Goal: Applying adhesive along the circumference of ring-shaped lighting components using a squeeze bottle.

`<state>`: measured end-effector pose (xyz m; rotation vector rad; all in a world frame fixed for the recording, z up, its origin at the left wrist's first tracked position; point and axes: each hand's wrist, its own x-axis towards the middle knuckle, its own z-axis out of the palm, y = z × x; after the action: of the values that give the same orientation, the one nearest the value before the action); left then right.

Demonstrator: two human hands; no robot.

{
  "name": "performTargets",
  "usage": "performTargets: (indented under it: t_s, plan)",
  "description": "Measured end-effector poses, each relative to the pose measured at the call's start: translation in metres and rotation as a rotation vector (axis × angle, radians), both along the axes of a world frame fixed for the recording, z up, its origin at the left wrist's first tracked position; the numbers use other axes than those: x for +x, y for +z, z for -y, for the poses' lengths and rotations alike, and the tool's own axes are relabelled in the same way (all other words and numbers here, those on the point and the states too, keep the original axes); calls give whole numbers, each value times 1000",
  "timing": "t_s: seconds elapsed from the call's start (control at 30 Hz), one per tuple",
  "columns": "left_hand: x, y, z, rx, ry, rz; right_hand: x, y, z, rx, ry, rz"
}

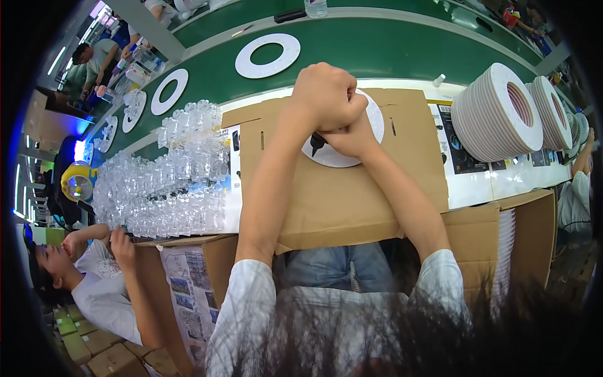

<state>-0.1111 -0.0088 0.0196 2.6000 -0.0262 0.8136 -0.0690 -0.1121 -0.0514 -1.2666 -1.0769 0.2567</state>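
Head view, left hand: the fist (323, 94) sits on top of the right hand, fingers curled in tight; whether anything is inside it, I cannot tell.
Right hand: bent fingers (350, 136) low over the disc, under the left fist; what they pinch is hidden, so I cannot tell.
Black pointed piece: a dark tip (318, 142) shows just beside the right hand's fingers, over the disc's left part.
White disc: it (375, 119) lies under both hands, at the middle of the cardboard sheet's far edge; its centre is covered.
Cardboard sheet: brown and slotted (352, 210), across the middle of the worktable (233, 210), reaching its near edge.
Clear plastic parts: heaped in rows (166, 182) along the worktable's left part, out to its near edge.
Ring stacks: a larger white stack (478, 116) and a smaller one (558, 113), on the worktable's right part.
White cap: small (439, 80), at the worktable's far edge, between sheet and larger stack.
Green surface: beyond the worktable's far edge (389, 50), bearing a white ring (291, 50) near its middle, others farther left.
Co-worker: seated (103, 295) off the worktable's left end, arms raised.
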Motion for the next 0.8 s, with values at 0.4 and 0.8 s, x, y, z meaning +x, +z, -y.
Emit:
performTargets:
  t_s: [0.4,0.8]
  plan:
    - [-1,-3,1,-27,-18,80,7,-4,2,-21,38,40]
    - [-4,6,33,-41,190,117,37,8,24,-13,286,148]
